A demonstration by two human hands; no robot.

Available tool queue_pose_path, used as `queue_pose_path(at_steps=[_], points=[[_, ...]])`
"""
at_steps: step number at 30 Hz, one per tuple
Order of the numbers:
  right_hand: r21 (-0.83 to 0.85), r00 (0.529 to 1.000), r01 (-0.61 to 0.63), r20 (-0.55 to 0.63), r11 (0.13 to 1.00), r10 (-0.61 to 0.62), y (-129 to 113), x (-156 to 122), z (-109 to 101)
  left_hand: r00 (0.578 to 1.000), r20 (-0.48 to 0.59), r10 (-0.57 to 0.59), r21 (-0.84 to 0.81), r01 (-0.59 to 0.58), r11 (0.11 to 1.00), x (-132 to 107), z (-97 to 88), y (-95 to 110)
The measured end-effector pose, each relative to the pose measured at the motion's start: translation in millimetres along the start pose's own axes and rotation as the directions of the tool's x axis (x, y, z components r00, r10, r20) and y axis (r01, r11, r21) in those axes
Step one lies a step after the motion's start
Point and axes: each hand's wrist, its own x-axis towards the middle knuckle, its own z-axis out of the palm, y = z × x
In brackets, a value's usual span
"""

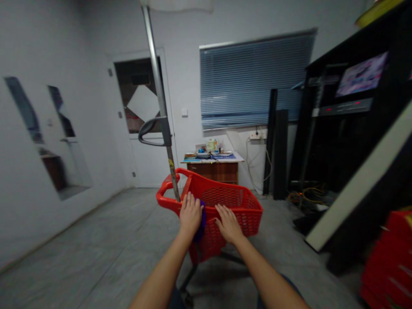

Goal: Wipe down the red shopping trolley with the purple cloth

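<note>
A red plastic shopping cart [225,187] with a perforated basket stands right in front of me. My left hand [191,214] presses a purple cloth [201,225] against the basket's near side, close to the handle end; part of the cloth is hidden under the palm. On the same side, further right, my right hand [229,223] lies against the basket wall with stretched fingers reaching its top rim. Its thumb points left, and I see nothing in it. The cart's red handle [165,201] curves out at the left.
A metal pole [157,77] with a grey loop grip [156,131] rises by the cart's handle. Behind stands a small cluttered desk [212,167]. Dark racks [299,163], cables [309,195], a leaning pale board [360,184] and red drawers [388,257] occupy the right.
</note>
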Motion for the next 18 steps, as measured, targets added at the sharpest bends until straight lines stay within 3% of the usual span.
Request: queue_pose_path(at_steps=[4, 7, 12, 14, 18], points=[[0.015, 1.0, 0.016, 0.019, 1.0, -0.016, 5, 4, 3, 0.995, -0.064, -0.08, 0.007, 0.081, 0.997, -8, -2.2, -13], [0.041, 1.0, 0.016, -0.02, 0.999, -0.016, 3, 6, 7, 0.993, -0.04, -0.109, 0.001, 0.109, 0.994, -10, 6.8, 4], [0.044, 0.999, 0.034, -0.019, 0.998, -0.033, 1, 4, 5, 0.999, 0.036, -0.033, -0.03, 0.034, 0.999, 0, 16.5, 30], [0.031, 0.998, 0.06, 0.005, 0.998, -0.06, 3, 4, 2, 1.0, 0.025, -0.012, -0.049, 0.013, 0.999, 3, 13.0, 22], [0.007, 0.994, 0.084, 0.075, 0.996, -0.085, 12, 3, -4, 0.997, -0.071, -0.04, 0.01, 0.041, 0.999, 1, 2.5, -14]])
